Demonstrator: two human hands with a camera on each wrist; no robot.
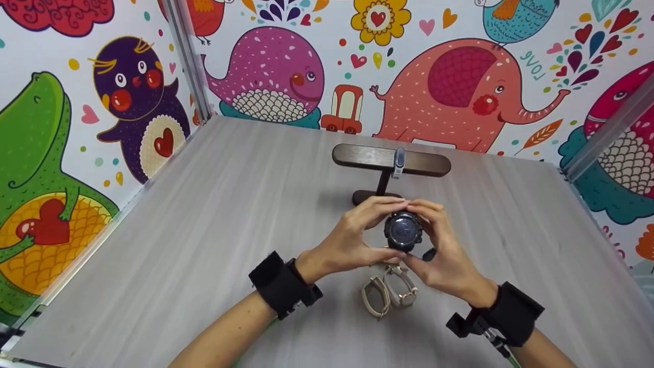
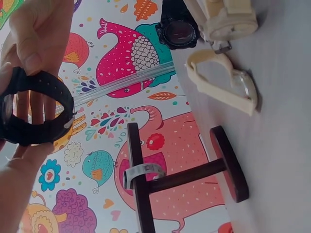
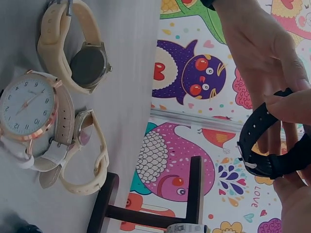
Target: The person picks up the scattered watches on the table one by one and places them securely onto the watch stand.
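While the desk carries a T-shaped wooden stand toward its far edge, both hands, left hand and right hand, pinch a black watch up between them, probably to work its strap; beige watches lie near the front edge.

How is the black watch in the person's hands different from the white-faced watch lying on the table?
The black watch is chunky, with a dark face and a perforated black strap; the white-faced watch is slim, with a rose-gold rim, numerals and a pale strap. The black watch is held up between the left hand and the right hand; the white-faced watch lies face up on the table. Both have round faces.
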